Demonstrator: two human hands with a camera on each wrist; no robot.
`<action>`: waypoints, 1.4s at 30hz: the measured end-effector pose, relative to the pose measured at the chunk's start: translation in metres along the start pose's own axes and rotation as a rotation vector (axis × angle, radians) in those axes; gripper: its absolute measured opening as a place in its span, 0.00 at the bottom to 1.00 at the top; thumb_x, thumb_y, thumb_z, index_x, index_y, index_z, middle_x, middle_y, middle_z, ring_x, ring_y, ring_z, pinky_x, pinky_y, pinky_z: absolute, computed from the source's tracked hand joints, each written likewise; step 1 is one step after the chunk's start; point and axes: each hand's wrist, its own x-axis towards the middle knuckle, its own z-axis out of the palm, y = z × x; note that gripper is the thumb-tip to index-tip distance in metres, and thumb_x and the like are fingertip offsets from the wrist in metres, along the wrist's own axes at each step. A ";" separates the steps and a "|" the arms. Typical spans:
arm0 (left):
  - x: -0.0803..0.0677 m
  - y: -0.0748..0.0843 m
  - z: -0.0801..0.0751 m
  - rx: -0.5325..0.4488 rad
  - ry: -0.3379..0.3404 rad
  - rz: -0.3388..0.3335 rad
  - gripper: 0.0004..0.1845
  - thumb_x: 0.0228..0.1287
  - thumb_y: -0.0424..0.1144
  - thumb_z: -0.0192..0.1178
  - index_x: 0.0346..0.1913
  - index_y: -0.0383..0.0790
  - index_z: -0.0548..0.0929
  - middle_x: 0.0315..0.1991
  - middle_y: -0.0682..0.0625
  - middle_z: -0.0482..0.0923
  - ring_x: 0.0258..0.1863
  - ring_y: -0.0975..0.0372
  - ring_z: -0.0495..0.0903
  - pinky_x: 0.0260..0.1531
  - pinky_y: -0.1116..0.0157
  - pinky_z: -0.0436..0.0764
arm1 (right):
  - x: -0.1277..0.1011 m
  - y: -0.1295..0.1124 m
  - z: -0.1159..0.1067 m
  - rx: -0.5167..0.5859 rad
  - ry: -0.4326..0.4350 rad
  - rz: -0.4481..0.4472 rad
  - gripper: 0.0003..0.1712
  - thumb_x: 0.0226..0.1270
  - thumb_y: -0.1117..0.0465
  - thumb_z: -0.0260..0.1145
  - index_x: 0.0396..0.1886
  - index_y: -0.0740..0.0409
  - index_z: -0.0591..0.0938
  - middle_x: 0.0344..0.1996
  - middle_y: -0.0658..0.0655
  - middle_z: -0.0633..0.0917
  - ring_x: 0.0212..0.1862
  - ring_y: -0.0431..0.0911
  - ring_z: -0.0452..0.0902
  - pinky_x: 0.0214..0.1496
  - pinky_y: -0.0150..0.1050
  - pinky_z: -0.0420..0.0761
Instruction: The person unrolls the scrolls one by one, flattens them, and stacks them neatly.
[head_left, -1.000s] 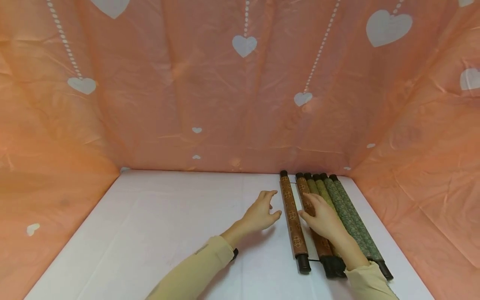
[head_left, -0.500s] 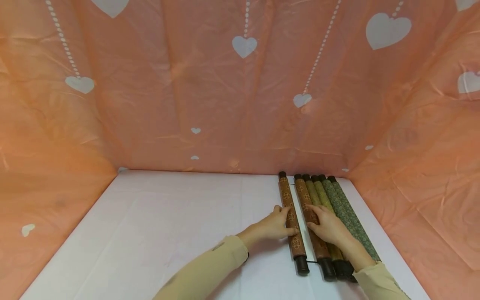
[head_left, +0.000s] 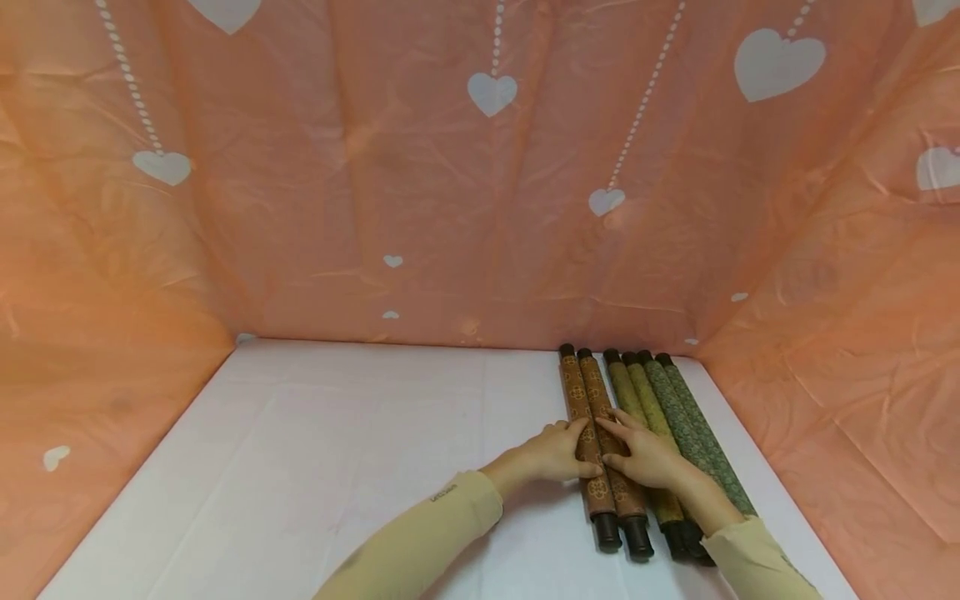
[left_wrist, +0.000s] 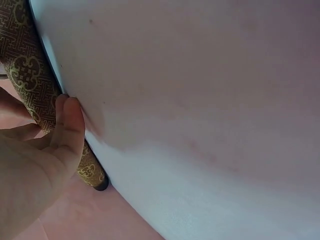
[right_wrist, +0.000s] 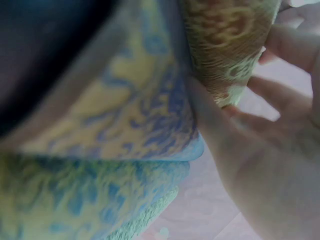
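Six rolled scrolls with dark end caps are lying lengthwise along the right side of the white desk (head_left: 315, 467), near the orange heart-patterned backdrop (head_left: 375, 192).

The two brown scrolls are lying side by side and touching: the left brown scroll (head_left: 576, 400) and the right brown scroll (head_left: 597, 398). A narrow gap is separating them from the two olive scrolls (head_left: 633, 396), which are lying against the two green scrolls (head_left: 686, 408) at the far right.

The left hand (head_left: 551, 454) is resting on the left brown scroll near its mid-length, fingers bent over the top and thumb pressing the near side. In the left wrist view, the fingertips (left_wrist: 70, 117) are touching the patterned brown fabric where the scroll is meeting the desk.

The right hand (head_left: 645, 458) is lying across the right brown scroll and the olive scrolls, fingers spread and fairly straight, pointing toward the left hand. The right wrist view is too close and blurred; whether that hand is gripping anything cannot be told from it.

Both hands are nearly touching above the brown pair. Beige sleeves (head_left: 420, 542) are covering both forearms.
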 end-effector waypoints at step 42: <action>-0.116 -0.093 -0.045 -0.281 0.035 0.005 0.51 0.55 0.45 0.80 0.78 0.34 0.66 0.57 0.34 0.83 0.49 0.47 0.85 0.50 0.49 0.82 | 0.033 -0.119 0.072 0.481 0.132 0.058 0.54 0.43 0.68 0.85 0.74 0.71 0.71 0.66 0.75 0.73 0.56 0.60 0.78 0.54 0.53 0.81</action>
